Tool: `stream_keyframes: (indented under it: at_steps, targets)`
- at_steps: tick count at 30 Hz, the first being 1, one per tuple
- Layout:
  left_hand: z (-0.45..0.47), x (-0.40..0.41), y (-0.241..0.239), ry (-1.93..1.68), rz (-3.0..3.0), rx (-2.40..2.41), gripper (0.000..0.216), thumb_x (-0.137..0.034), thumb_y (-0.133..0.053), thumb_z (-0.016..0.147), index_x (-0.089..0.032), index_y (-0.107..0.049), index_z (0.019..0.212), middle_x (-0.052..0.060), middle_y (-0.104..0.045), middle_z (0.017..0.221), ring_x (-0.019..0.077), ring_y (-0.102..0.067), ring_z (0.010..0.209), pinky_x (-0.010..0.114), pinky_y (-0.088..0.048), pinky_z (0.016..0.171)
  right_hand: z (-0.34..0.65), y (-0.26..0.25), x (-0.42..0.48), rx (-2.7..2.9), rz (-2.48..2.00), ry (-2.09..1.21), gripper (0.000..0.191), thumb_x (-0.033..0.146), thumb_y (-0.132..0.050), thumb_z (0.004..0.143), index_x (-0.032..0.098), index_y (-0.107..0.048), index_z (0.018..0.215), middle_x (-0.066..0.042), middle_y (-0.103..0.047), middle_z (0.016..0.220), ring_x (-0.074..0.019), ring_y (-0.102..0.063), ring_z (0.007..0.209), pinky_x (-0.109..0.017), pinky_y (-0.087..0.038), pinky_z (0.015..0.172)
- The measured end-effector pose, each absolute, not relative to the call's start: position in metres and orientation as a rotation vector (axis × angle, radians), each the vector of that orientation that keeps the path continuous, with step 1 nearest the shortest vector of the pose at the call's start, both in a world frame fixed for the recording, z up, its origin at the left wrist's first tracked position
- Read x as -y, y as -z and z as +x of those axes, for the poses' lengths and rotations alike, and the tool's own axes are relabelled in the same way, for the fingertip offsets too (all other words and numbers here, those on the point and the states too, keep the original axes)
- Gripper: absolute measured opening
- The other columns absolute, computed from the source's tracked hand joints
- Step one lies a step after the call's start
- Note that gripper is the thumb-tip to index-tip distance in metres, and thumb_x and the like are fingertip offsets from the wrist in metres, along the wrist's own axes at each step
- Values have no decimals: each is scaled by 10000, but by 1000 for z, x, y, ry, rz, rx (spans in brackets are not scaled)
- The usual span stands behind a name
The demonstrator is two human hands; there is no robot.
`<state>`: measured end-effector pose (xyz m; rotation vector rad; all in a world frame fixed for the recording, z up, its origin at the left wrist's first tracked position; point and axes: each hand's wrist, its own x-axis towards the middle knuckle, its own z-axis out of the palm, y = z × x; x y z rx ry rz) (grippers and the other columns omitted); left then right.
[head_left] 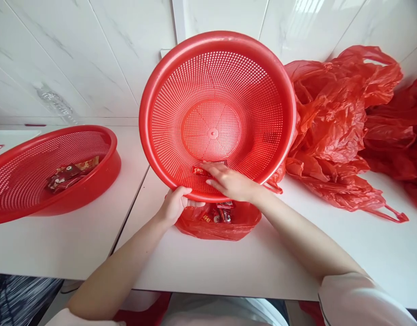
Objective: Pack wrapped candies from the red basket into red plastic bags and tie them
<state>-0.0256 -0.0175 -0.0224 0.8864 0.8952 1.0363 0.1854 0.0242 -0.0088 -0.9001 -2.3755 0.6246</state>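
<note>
Mesh basket tilted over a plastic bag

The left hand clasps the basket's near-left rim — thumb over, fingers beneath. Inside, low against the basket's near wall, snack packets carry lettering too small to read. The right hand, fingers loosely extended, covers them — any grip hidden. The step looks like emptying packets bagward; next calls for steady tilt.

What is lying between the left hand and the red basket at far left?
The head view shows only white tabletop, crossed by a dark seam, between the left hand and that basket.
</note>
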Motion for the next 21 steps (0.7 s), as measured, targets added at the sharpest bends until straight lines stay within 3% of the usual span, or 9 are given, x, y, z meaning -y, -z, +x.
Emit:
stream_keyframes:
  at_steps: [3,8,14,17,21]
  targets:
    - [-23,19,24,-1064,869,-899,452,-196,-587,759,-132,-601,1206,101,-702,1073,281,-660,998,401,-616,730,181,19,-24,2477,-825,-571,518,325,-419,981,157,-373,1469,-171,-430,1460,-281,-428,1344,-488,-392,1091]
    - [-24,16,26,-1053,848,-871,425,-208,-572,770,-116,-609,1183,110,-711,1036,282,-673,971,411,-613,734,183,13,-25,2446,-837,-613,362,298,-518,942,197,-572,1286,-114,-619,1143,-228,-619,1012,-410,-515,904]
    - [-26,15,24,-1085,840,-927,400,-203,-592,746,-94,-621,1130,117,-708,1004,290,-681,938,424,-614,723,183,12,-32,2265,-980,-672,202,193,-510,924,166,-705,967,-79,-700,952,-191,-647,877,-374,-513,863]
    - [-28,15,23,-1087,862,-929,416,-201,-589,748,-101,-609,1151,114,-704,1019,289,-677,950,417,-614,723,186,14,-36,2044,-1073,-974,177,153,-598,854,168,-697,1000,-70,-703,1000,-178,-661,899,-375,-519,899]
    - [-32,12,24,-1114,901,-924,371,-200,-584,759,-92,-623,1112,128,-698,1045,289,-674,954,397,-616,707,193,9,-38,1673,-1000,-1481,306,142,-679,789,157,-642,1092,-61,-679,963,-142,-654,848,-324,-564,830]
